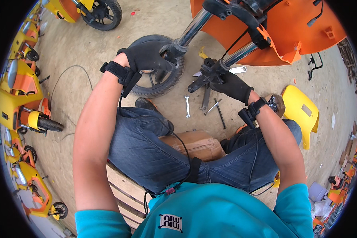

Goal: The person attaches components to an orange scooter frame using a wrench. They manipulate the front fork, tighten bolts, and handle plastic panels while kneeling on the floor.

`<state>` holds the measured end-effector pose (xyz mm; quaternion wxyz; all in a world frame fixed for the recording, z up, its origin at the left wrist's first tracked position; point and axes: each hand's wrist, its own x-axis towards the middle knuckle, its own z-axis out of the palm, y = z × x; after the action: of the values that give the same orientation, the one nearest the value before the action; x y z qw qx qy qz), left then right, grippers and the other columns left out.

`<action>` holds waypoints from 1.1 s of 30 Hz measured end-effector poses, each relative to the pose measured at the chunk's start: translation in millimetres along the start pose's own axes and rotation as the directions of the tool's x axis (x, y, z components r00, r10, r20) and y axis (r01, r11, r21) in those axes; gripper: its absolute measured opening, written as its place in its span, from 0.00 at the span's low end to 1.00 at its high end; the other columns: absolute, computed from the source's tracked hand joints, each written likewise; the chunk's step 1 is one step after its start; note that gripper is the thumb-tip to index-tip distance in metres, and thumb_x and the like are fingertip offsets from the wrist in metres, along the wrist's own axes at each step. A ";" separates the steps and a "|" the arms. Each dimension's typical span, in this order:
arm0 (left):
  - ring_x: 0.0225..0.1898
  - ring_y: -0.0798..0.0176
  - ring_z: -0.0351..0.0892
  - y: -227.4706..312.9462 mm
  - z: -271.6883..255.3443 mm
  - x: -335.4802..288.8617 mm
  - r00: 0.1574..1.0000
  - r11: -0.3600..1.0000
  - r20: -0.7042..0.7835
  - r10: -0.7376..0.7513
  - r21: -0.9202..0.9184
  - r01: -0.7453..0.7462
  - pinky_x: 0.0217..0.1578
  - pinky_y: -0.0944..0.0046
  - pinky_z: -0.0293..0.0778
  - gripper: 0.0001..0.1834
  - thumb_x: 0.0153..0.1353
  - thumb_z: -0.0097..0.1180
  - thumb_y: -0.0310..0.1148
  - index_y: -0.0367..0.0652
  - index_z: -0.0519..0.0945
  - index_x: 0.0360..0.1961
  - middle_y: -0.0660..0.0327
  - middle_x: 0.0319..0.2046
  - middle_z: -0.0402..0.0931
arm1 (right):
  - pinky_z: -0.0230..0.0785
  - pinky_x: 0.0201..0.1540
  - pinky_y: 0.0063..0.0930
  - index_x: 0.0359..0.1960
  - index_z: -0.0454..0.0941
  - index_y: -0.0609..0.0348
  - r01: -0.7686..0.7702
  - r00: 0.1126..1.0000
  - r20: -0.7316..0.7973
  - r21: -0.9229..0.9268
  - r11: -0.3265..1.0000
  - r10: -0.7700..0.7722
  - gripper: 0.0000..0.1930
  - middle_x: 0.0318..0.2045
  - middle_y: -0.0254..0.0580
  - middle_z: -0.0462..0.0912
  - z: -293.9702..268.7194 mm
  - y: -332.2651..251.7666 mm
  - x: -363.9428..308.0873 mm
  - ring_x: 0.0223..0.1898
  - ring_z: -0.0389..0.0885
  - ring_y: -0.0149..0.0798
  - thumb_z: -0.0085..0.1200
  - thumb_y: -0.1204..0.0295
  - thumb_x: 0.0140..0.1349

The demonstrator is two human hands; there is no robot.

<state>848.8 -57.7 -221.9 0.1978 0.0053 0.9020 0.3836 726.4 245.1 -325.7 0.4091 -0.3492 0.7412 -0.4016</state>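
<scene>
Black gloves cover both hands. My left hand (148, 57) is closed round the dark lower end of the left fork leg (194, 27); its fingertips are partly hidden. The lower end of the right fork leg (240, 54) is in my right hand (235, 85), the fingers curled behind it. Both chromed legs come down from the front of a scooter with an orange body panel (313, 27). Under my left hand lies a loose wheel (176, 81) with a black tyre. An open-ended wrench (187, 106) rests on the floor between my feet.
More hand tools, including a dark bar (220, 115), lie near the wrench. A cardboard piece (198, 145) sits between my legs. At right are a yellow panel (299, 107) and a black bracket (315, 66). Yellow scooters (22, 87) line the left side; a thin cable (73, 66) curves across the floor.
</scene>
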 end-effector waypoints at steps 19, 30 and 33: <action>0.45 0.55 0.79 12.5 12.7 1.2 0.985 0.981 -0.103 -0.137 0.126 0.149 0.47 0.60 0.74 0.33 0.45 0.69 0.46 0.35 0.75 0.49 0.49 0.43 0.79 | 0.67 0.57 0.23 0.69 0.58 0.57 -0.157 0.956 0.290 0.637 0.755 -0.047 0.34 0.57 0.34 0.71 -42.4 0.5 0.5 0.54 0.70 0.26 0.56 0.78 0.61; 0.41 0.48 0.79 22.9 35.2 8.6 0.936 0.930 -0.310 -0.169 0.264 0.255 0.42 0.54 0.74 0.31 0.49 0.65 0.46 0.34 0.73 0.47 0.46 0.39 0.79 | 0.64 0.61 0.27 0.68 0.57 0.59 -0.060 0.967 0.251 0.402 0.914 -0.047 0.35 0.60 0.38 0.71 -29.8 -23.4 0.7 0.59 0.69 0.33 0.58 0.76 0.60; 0.42 0.49 0.79 19.4 28.1 13.6 0.935 0.933 -0.290 -0.205 0.230 0.276 0.44 0.55 0.73 0.28 0.49 0.64 0.44 0.35 0.74 0.46 0.47 0.40 0.79 | 0.67 0.57 0.26 0.60 0.69 0.60 -0.006 0.973 0.218 0.353 0.936 -0.076 0.26 0.53 0.36 0.75 -26.5 -17.0 1.2 0.53 0.72 0.30 0.60 0.73 0.59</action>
<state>843.7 -22.5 -230.9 0.1205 -0.1301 0.9572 0.2287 705.7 244.9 -302.0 0.5399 -0.3278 0.5993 -0.4919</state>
